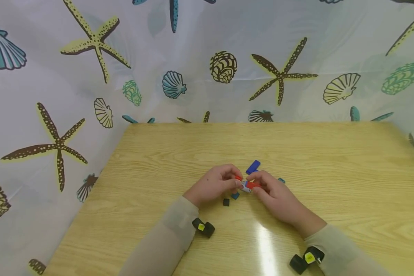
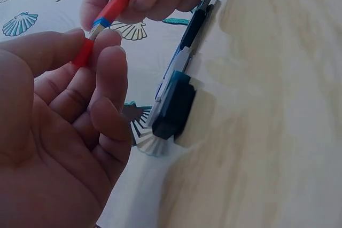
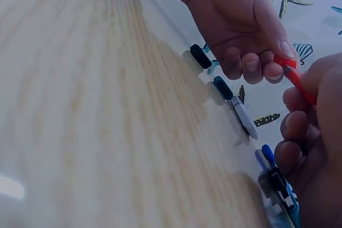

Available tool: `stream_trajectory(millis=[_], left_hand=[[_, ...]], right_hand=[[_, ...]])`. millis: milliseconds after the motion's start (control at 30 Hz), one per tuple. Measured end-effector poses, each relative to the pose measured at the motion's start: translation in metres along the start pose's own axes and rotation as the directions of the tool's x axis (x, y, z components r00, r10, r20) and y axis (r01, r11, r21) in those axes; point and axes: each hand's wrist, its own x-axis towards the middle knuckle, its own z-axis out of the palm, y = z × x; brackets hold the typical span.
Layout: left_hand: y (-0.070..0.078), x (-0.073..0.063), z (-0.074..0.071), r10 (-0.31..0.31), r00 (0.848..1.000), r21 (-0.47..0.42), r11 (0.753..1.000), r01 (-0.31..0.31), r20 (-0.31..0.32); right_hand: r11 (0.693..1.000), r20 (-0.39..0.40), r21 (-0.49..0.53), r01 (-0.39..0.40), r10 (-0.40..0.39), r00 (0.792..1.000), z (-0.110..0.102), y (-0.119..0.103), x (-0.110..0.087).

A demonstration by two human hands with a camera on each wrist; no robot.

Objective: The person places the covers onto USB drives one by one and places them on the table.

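Currently, the left hand [image 1: 218, 184] pinches the red cap [image 2: 82, 54] and the right hand [image 1: 276, 196] pinches the red stick [image 2: 118, 5], end to end above the table [image 1: 158, 157]. Hold both on one axis and apply force straight along it; sideways load could strain the pale tip [image 2: 96, 31] between them (its seating in the cap cannot be told).

Left hand [image 1: 214, 184]: pinches red tip [image 1: 239, 178]
Right hand [image 1: 275, 194]: holds red stick [image 1: 253, 185]
Blue piece [image 1: 253, 167]: beyond, towards worktop [image 1: 179, 151] far edge
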Motion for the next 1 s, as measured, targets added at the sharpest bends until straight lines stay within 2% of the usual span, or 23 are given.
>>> stream_trajectory(millis=[300, 533, 733, 867, 1000], left_hand=[[0.0000, -0.0004, 0.0002, -0.016, 1.000, -0.040, 0.999, 0.016, 0.010], [-0.0025, 0.0002, 0.0010, -0.050, 0.997, -0.059, 0.997, 0.053, 0.050], [-0.0017, -0.0001, 0.0023, -0.042, 0.995, -0.057, 0.997, 0.047, 0.087], [0.0003, 0.0009, 0.0051, -0.035, 0.996, -0.093, 0.995, 0.042, 0.082], [0.0006, 0.0030, 0.0087, -0.024, 0.996, -0.079, 0.996, 0.030, 0.084]], right_hand=[[0.996, -0.001, -0.068, 0.061, -0.062, 0.998, 0.0008, 0.0012, 0.0014], [0.993, -0.048, -0.115, 0.039, -0.045, 0.998, 0.0001, -0.0003, 0.0011], [0.991, -0.077, -0.125, 0.037, -0.047, 0.996, 0.0000, 0.0004, 0.0011], [0.989, -0.123, -0.145, 0.031, -0.049, 0.991, 0.0002, 0.0010, 0.0002], [0.989, -0.151, -0.141, 0.038, -0.059, 0.987, 0.0002, 0.0015, 0.0008]])
